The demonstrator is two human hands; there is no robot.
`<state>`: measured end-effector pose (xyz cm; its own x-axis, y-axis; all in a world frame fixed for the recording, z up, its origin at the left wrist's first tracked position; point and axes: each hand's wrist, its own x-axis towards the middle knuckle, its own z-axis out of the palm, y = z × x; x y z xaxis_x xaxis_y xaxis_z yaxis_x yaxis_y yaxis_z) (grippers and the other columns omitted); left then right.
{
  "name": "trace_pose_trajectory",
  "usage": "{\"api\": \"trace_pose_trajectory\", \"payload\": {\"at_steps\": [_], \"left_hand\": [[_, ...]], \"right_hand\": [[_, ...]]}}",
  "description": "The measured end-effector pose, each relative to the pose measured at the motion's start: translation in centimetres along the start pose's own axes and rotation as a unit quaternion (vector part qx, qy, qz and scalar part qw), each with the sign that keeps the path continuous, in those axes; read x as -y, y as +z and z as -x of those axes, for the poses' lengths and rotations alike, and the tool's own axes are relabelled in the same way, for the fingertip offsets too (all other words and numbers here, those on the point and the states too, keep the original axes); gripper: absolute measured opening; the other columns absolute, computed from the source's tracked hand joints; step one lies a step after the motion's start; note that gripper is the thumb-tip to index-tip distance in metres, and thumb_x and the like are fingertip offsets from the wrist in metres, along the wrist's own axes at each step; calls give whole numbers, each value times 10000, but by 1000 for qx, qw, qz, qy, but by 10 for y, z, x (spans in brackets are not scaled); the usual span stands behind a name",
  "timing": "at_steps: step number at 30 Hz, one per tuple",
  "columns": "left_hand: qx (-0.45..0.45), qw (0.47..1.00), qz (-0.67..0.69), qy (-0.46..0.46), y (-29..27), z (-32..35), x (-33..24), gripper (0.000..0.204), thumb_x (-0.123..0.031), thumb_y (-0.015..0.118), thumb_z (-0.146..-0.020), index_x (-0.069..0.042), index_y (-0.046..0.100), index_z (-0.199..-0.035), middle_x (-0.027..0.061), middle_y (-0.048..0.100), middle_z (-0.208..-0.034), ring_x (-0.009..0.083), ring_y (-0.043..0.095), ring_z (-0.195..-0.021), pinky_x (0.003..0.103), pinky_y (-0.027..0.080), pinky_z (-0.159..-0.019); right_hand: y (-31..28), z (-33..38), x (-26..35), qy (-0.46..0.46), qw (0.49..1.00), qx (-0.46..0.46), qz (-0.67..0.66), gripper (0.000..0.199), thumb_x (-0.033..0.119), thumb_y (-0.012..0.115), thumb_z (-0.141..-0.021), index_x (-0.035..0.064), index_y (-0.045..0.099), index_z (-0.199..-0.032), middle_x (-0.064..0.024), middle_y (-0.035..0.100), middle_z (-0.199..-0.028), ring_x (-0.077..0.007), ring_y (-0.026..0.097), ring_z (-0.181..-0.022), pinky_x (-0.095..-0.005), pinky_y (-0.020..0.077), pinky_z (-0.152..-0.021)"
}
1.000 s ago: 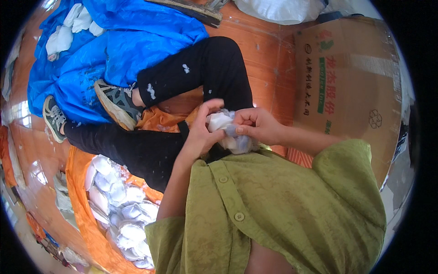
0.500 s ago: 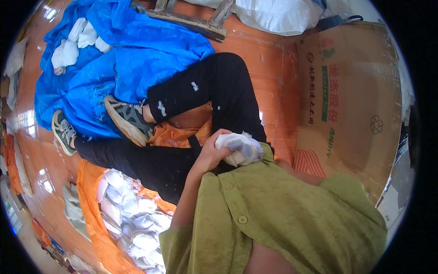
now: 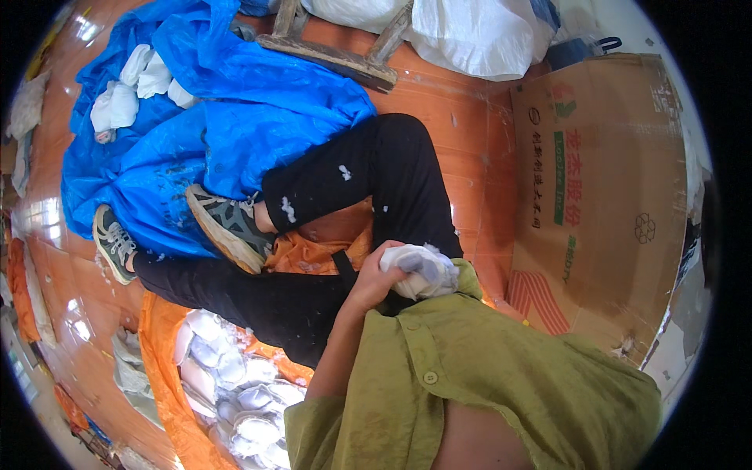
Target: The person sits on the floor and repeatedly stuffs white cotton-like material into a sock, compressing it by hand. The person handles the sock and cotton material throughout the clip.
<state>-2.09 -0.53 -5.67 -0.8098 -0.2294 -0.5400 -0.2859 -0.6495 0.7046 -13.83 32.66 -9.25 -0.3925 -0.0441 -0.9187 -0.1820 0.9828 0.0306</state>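
A second ago both hands met on the white bundle out in front of the chest; since then the right hand has dropped out of sight behind the green shirt [image 3: 501,376], and the bundle has been drawn in closer to the body. The left hand [image 3: 374,278] now has it alone, fingers curled round the near end and squeezing the soft white bundle [image 3: 419,270], which sits just at the shirt's collar edge, above the lap. How the right hand is set I cannot tell, since the shirt covers it.

The person sits on the orange floor [image 3: 462,133] with legs in black trousers [image 3: 368,172] folded, one grey shoe [image 3: 227,227] tucked near the knee and the other shoe [image 3: 113,243] out to the left. An orange cloth [image 3: 313,251] lies across the lap under the hand. Behind the legs spreads a blue tarp [image 3: 235,117] with a few white pads [image 3: 125,94] on it. At the person's left, an orange sack [image 3: 160,368] holds a heap of similar white pieces [image 3: 227,376]. A large cardboard box [image 3: 603,196] stands at the right.
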Motion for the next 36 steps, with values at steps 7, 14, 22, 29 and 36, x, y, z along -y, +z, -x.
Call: {"api": "trace_pose_trajectory", "payload": {"at_steps": [7,14,22,29,36], "left_hand": [[-8,1000,-6,-8,2,0,-1,365,-58,613,-736,-48,554,-1097,33,606,-957,124,569,-897,272,467,-813],[-26,1000,-2,4,1,1,5,356,-61,606,-750,-42,553,-1102,31,597,-961,122,564,-897,266,462,-811],[-116,991,-60,37,2,4,7,419,-41,574,-723,-10,591,-1140,62,623,-1051,151,578,-956,284,451,-873],[-387,898,14,209,-9,21,-27,328,-79,625,-748,38,606,-1053,62,642,-966,122,586,-875,251,459,-805],[-504,775,-265,273,1,35,-39,264,-134,651,-765,16,610,-978,117,645,-880,189,612,-786,308,479,-726]], "right_hand": [[-8,0,4,-4,1000,-6,-3,293,296,506,-966,41,649,-989,-89,649,-820,-164,603,-703,-321,472,-624],[-9,5,-3,-6,1000,-7,5,281,275,509,-967,32,647,-1001,-92,659,-852,-161,612,-726,-311,477,-642],[-11,9,-6,-7,1000,-9,14,268,250,511,-968,23,644,-1014,-96,669,-889,-157,622,-752,-299,483,-662],[-50,33,32,-17,998,23,62,257,229,513,-969,14,642,-1025,-99,679,-921,-153,631,-775,-289,489,-680],[-144,78,142,-324,905,21,-274,339,221,600,-926,23,564,-1199,-91,650,-1048,-183,629,-959,-296,480,-828]]}}
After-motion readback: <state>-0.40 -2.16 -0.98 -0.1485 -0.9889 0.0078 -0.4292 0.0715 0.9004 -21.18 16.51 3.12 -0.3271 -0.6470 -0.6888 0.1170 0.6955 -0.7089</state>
